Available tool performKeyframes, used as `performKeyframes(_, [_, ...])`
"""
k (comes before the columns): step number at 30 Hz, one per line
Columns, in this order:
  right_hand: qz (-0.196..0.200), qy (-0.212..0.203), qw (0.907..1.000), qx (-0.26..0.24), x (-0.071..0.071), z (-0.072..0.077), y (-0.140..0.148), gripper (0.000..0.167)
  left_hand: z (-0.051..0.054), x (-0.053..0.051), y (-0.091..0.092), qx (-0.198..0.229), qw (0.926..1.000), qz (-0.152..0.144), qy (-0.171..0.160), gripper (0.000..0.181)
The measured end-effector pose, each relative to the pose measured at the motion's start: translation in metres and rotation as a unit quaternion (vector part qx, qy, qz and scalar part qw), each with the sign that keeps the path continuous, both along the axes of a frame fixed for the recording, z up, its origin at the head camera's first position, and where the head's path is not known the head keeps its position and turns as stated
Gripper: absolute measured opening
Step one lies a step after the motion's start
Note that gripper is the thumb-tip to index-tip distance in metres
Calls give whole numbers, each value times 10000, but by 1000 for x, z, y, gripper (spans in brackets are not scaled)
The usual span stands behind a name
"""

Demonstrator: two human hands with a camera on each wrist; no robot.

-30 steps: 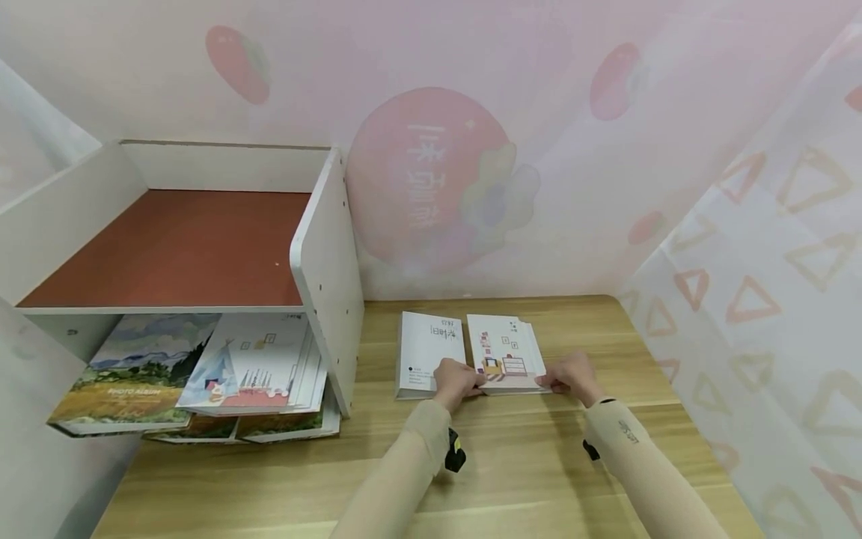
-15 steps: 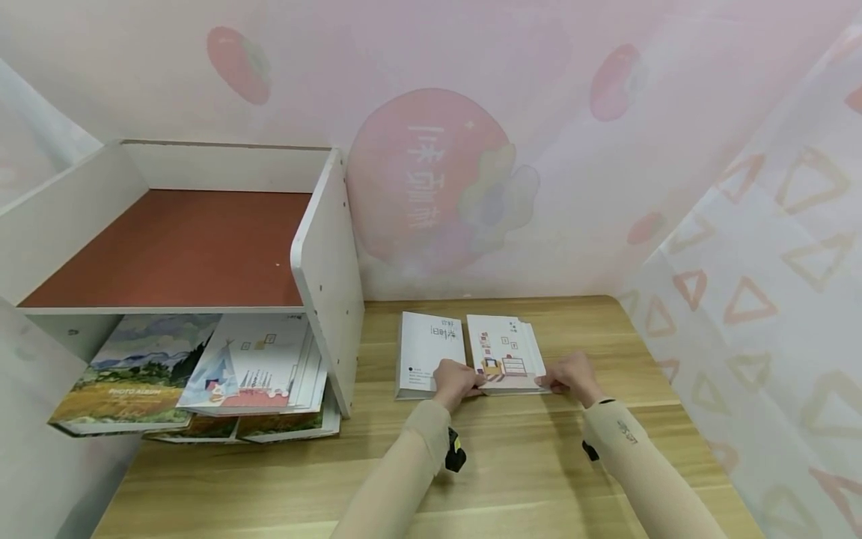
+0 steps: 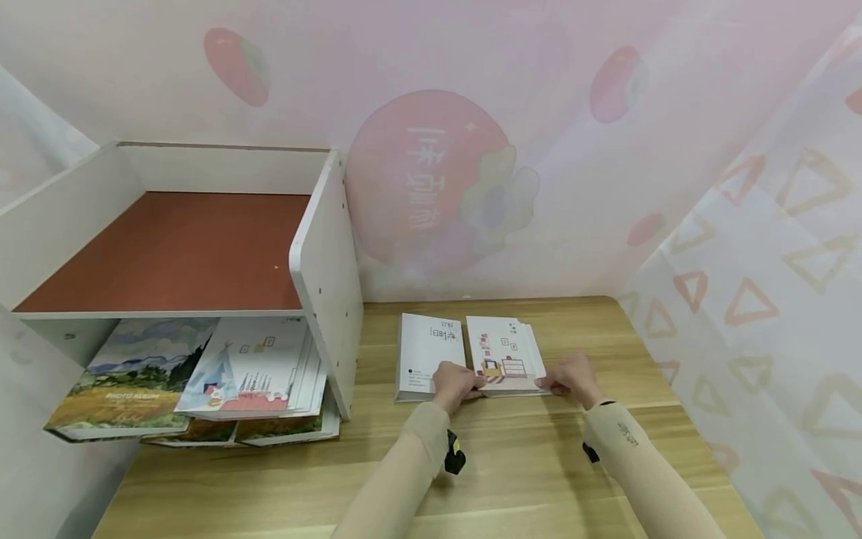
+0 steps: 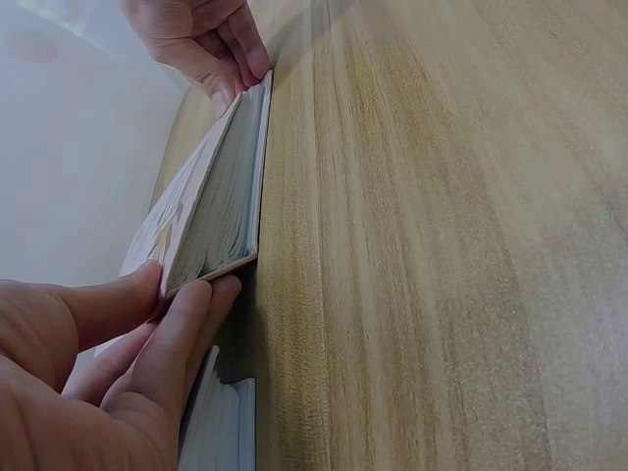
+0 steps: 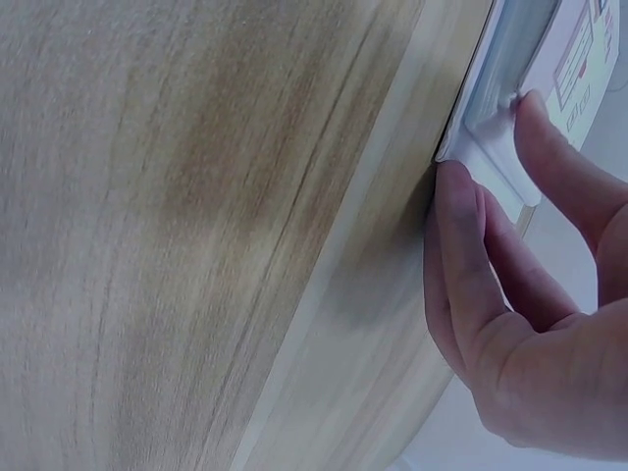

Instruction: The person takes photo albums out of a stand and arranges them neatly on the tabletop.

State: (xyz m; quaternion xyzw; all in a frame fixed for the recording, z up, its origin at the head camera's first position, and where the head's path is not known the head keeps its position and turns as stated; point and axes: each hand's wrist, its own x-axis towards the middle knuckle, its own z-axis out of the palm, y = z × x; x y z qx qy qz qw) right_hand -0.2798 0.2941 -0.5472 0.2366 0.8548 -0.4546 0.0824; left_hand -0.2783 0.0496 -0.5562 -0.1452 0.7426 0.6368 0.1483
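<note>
A white photo album with a pink-and-yellow room drawing lies flat near the back of the wooden table. My left hand pinches its near left corner, thumb on the cover and fingers along the spine side in the left wrist view. At the near right corner my right hand pinches the same album; in the right wrist view the thumb touches the upper cover and the fingers touch the lower edge. Just left of it lies a second white album with dark lettering, close beside my left hand.
A white shelf unit with a red-brown upper board stands at the left. Under that board lie a landscape-covered photo album, several white albums and more albums beneath. A pink printed curtain hangs behind the table.
</note>
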Motion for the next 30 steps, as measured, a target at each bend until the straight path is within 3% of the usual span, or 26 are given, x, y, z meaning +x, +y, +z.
performKeyframes(7, [60, 6, 10000, -23, 2, -3, -3, 24, -6, 0, -2, 137, 9999, 75, -66, 16])
performKeyframes(11, [113, 113, 9998, -82, 4, -2, -4, 25, -3, 2, -3, 162, 9998, 125, -67, 15])
performKeyframes(16, [218, 131, 9997, -51, 4, -2, -3, 30, 2, 5, -4, -101, 9998, 18, 163, 12])
performKeyframes(22, [488, 340, 9982, 26, 6, 2, -2, 21, 6, 6, -5, -303, 9985, -140, 435, 9])
performKeyframes(26, [700, 416, 9952, -548, 12, 2, 3, 26, 9, 13, -5, -434, 9959, -425, 675, 11])
performKeyframes(30, [610, 379, 9897, -1235, 17, 2, 9, 36, 17, 24, -4, -717, 9891, -845, 971, 21])
